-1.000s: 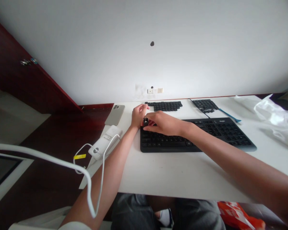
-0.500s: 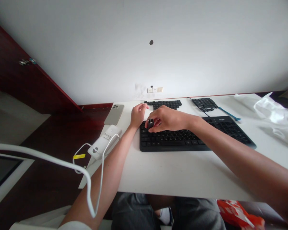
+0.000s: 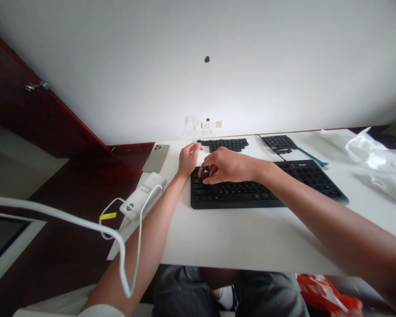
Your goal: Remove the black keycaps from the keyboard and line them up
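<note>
My right hand (image 3: 229,165) is over the left part of a black keyboard (image 3: 237,204), palm down. Between its thumb and fingers it pinches a small black block-like piece (image 3: 206,171); its exact kind is unclear. Beside the keyboard's back left corner rests my left hand (image 3: 188,159), fingers curled inward. Whether that hand grips anything is hidden from this angle. Behind the hands lie several loose black keycaps (image 3: 229,145), grouped in rows. Farther right is another group of black keycaps (image 3: 280,142), near the keyboard's cable and a blue brush-like strip (image 3: 313,157).
A phone (image 3: 156,158) lies face down at the table's left edge. In front of it sits a white power bank (image 3: 142,196) with a white cable (image 3: 120,246) crossing my left forearm. Crumpled white plastic (image 3: 376,154) covers the right side. Wall sockets (image 3: 212,124) are behind.
The black piece in my right hand has tilted slightly, with the hand still at the keyboard's left part. My left hand stays in place. The whole view has shifted a little.
</note>
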Tool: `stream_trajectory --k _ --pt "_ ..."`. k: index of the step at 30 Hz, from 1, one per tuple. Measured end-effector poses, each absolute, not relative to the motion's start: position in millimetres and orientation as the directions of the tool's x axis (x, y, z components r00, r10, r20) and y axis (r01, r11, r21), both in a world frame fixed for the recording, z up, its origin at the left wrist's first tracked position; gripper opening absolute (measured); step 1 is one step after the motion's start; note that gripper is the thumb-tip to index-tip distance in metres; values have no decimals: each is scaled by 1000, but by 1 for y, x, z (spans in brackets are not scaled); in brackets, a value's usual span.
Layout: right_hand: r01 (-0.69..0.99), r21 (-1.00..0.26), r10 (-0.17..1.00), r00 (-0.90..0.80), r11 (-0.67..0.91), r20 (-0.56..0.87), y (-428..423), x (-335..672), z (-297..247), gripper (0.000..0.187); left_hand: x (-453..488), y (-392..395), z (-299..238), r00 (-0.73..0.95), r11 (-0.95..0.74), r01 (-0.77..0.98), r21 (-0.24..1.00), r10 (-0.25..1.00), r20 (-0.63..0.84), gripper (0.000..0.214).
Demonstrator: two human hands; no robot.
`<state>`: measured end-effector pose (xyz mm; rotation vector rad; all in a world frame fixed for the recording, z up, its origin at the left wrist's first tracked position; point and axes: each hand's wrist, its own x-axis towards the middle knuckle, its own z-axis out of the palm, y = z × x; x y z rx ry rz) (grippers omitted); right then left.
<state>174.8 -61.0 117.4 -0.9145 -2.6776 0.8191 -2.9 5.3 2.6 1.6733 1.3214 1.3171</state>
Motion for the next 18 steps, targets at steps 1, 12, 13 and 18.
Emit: stream_trajectory --k 1,12,13,18 --pt "502 -571 615 -789 650 6 -60 177 120 11 -3 6 2 2 -313 325 892 944 330 37" --pt "566 -565 662 -748 600 -46 -56 183 120 13 -4 10 -2 -9 -319 327 889 940 340 34" --pt "572 -562 667 -744 598 -48 -56 181 119 12 -4 10 -2 -7 -319 328 889 940 340 35" --pt "603 -518 674 -735 607 -67 -58 177 119 7 -4 9 -2 6 -332 334 882 937 350 38"
